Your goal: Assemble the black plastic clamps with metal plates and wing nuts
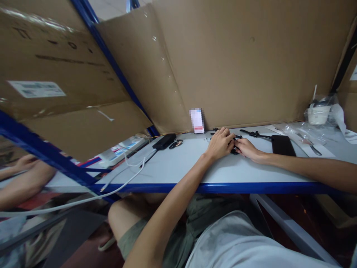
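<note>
Partly hidden black pieces [234,151], covering fingers [230,137], indistinct

Left arm [174,208]: stretched forward
Left hand [219,143]: back upward, fingers [230,137] curled
Right forearm [301,166]: angled inward from the side
Right hand [248,149]: fingers bent, beside the left

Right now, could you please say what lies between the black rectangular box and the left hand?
The head view shows small dark rounded items, then mostly bare grey tabletop.

Tabletop [156,165] smooth; back panel [237,67] matt cardboard; blue frame [64,166] glossy (painted metal).
</note>
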